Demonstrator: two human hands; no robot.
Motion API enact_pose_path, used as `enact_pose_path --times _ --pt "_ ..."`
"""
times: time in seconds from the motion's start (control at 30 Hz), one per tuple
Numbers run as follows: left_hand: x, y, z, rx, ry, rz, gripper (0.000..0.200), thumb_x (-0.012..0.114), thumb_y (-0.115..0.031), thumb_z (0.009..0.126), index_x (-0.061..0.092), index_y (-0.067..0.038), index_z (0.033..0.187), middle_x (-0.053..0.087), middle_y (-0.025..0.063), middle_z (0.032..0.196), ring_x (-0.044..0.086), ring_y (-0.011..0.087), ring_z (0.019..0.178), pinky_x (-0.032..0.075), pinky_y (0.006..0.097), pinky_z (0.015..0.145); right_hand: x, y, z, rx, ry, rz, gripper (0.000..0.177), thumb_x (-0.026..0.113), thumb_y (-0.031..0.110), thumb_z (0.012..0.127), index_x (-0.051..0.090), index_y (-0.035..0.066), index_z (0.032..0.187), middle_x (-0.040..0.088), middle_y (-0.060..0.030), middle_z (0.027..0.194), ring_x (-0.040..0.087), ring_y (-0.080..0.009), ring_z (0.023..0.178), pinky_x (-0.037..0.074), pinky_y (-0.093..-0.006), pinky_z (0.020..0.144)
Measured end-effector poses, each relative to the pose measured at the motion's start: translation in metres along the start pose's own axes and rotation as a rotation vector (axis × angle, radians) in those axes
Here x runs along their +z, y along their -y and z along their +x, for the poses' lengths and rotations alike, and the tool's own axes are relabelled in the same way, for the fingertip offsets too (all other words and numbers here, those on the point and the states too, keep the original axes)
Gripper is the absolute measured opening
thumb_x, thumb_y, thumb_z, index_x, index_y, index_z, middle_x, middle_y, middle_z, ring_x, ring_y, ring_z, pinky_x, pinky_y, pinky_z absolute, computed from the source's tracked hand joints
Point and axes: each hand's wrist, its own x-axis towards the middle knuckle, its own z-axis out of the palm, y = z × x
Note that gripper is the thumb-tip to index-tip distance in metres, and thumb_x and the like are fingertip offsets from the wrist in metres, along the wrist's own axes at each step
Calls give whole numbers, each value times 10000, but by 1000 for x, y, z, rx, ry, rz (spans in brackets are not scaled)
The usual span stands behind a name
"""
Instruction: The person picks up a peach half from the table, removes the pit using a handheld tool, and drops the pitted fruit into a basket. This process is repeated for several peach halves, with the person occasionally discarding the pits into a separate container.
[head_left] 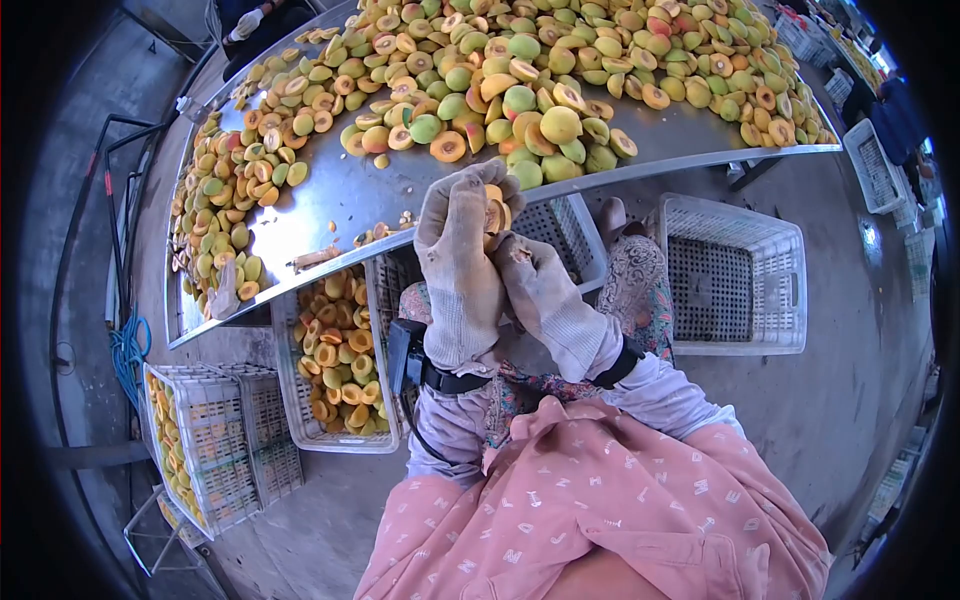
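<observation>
Both of my hands wear pale, stained knit gloves and meet above the front edge of the metal table [370,205]. My left hand [455,260] curls around a cut peach half [495,212], its orange flesh facing right. Against the lower side of that fruit, my right hand [545,290] is closed with thumb and fingers pinched together; whatever it grips is hidden. Just beyond my hands lies a large heap of peaches [530,90], many halved, some showing brown stones or hollows.
Below the table stands a crate of peach halves [345,435], with stacked crates [215,440] to its left. A white crate [735,345] sits right of my legs. Another person's gloved hand [246,24] shows at the far left. A blue hose [130,350] hangs left.
</observation>
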Motion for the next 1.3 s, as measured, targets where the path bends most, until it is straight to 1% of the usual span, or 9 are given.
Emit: enact_pose_path --times 0.3,0.4,0.47,0.73,0.8,0.9,0.97,1.13,1.3 --pt "-4 -11 6 -35 118 167 281 528 -237 979 601 25 1052 648 95 901 609 141 801 503 260 736 -9 -23 12 -10 109 -14 317 478 264 993 634 -8 948 629 -42 750 564 -109 725 473 -306 646" --pt "-2 -8 9 -151 85 205 432 446 -342 996 591 38 1142 653 124 966 636 185 841 538 307 752 -9 -21 8 -257 75 -130 425 436 460 994 553 93 813 500 13 594 451 -85 455 356 -260 405" --pt "0 -8 12 -156 116 198 434 447 -352 992 594 33 1126 653 125 963 639 188 831 542 309 741 -9 0 2 169 175 134 515 394 563 977 509 113 755 455 8 538 396 -110 387 339 -286 372" --pt "-4 10 24 -352 40 183 423 445 -379 983 617 7 979 658 116 847 636 187 685 544 312 629 -21 15 -2 326 285 272 583 376 715 906 467 158 757 370 46 501 316 -85 357 284 -272 345" --pt "-7 17 23 -253 94 160 386 477 -352 979 612 8 954 656 118 835 624 182 678 538 305 622 -32 20 -1 704 513 639 572 359 717 908 462 178 745 342 72 500 265 -59 358 232 -250 339" --pt "-14 20 24 -155 218 99 358 523 -347 979 592 4 957 648 110 821 601 172 668 526 292 611 -32 14 3 740 640 797 561 335 701 923 468 192 730 319 84 497 226 -44 362 195 -234 336" --pt "-12 20 18 -486 113 -378 324 521 -317 984 578 1 995 646 99 813 595 163 659 523 290 602 -32 9 6 776 654 846 560 322 694 930 472 192 733 327 82 498 231 -44 359 202 -233 336" --pt "-27 38 29 -273 152 287 366 425 -340 986 583 -10 1004 638 112 841 596 168 676 524 291 605 -39 -11 15 895 775 1028 580 291 696 933 489 186 740 335 74 490 238 -50 340 201 -233 324" --pt "-35 47 17 -443 68 -158 385 436 -365 991 555 -5 1055 630 113 871 599 170 702 524 278 604 -33 -31 19 824 737 981 581 307 702 925 493 183 741 315 72 474 227 -54 334 184 -238 315"
